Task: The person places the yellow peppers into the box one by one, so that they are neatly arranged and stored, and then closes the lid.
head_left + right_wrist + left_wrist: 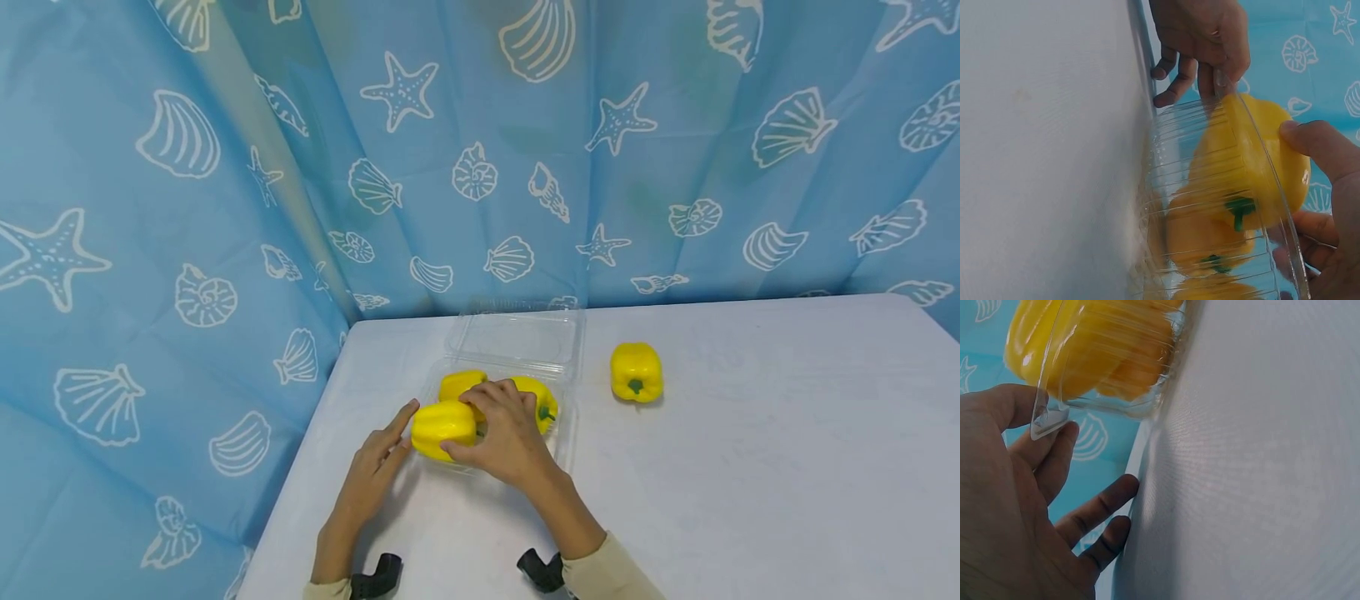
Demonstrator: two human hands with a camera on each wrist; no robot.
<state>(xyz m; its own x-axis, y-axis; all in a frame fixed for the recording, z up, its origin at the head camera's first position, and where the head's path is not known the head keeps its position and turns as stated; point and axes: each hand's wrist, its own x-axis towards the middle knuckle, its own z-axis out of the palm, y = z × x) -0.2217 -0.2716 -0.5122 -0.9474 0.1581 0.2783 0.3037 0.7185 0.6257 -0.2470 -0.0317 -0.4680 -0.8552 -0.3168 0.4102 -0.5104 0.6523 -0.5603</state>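
My right hand (512, 437) grips a yellow bell pepper (441, 431) at the front left of a clear plastic clamshell container (567, 446). In the right wrist view, the thumb presses this pepper (1272, 156) from above, and its green stem faces my right fingers. At the container's left corner, my left hand (372, 471) pinches the rim between thumb and fingers, as the left wrist view shows. Two more yellow peppers, one at the back left (461, 383) and one at the right (536, 398), lie in the container, partly behind my right hand.
The container's hinged lid (517, 337) lies folded back toward the curtain (465, 233). Another yellow bell pepper (636, 372) rests on the white table (750, 467), right of the container. Black curved pieces (378, 577) are at both wrists.
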